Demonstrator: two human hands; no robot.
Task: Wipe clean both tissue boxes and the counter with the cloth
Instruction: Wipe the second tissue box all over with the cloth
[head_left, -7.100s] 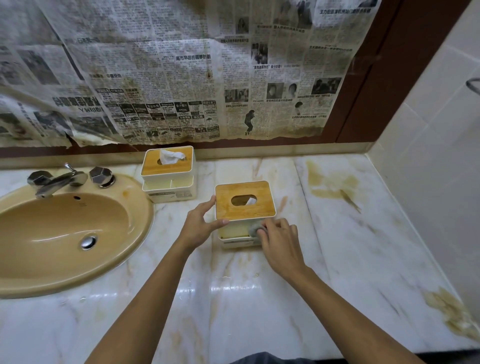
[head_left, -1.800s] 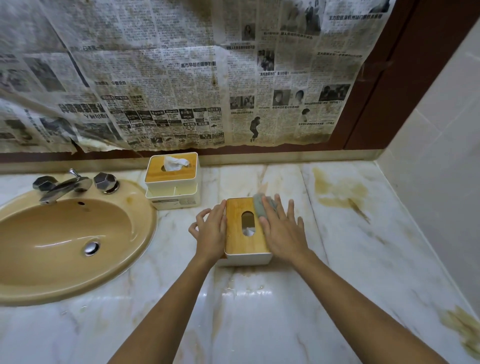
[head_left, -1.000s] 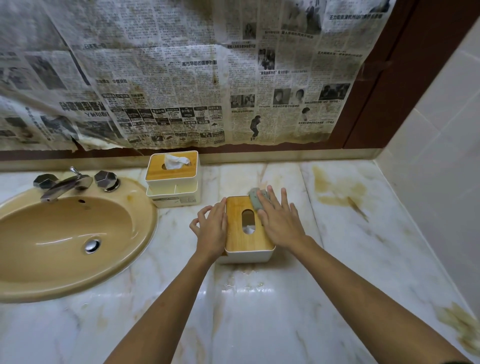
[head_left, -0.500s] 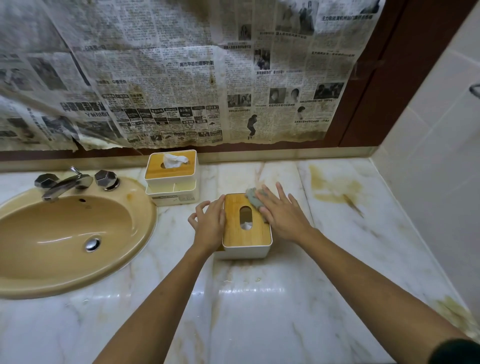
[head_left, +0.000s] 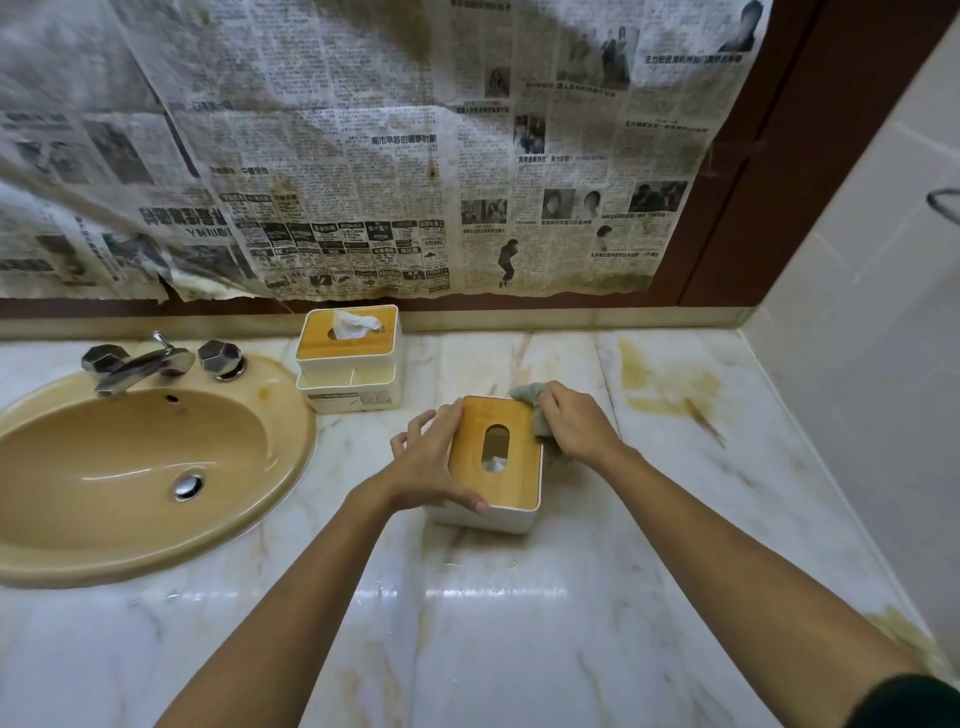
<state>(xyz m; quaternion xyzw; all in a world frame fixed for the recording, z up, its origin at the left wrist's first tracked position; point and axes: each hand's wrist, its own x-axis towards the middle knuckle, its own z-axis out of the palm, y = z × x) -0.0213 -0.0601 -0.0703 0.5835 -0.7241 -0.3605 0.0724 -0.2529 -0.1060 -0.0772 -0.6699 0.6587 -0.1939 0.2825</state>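
A white tissue box with a wooden lid (head_left: 511, 478) sits mid-counter, its slot running away from me. My left hand (head_left: 434, 465) grips its left side, thumb along the near edge. My right hand (head_left: 574, 423) holds a grey-green cloth (head_left: 530, 396) against the box's far right corner and right side. A second tissue box (head_left: 348, 353), taller with a tray under it and a tissue sticking out, stands by the back wall. The marble counter (head_left: 493, 623) is pale with veins.
A tan sink (head_left: 130, 467) with a chrome tap (head_left: 140, 364) fills the left. Yellow-brown stains (head_left: 670, 387) mark the counter at back right and at the near right edge (head_left: 904, 631). Newspaper covers the wall behind; a tiled wall closes the right.
My right hand has slid with the cloth from the lid's far end to the box's right side. My left hand has shifted its grip, thumb now along the near edge.
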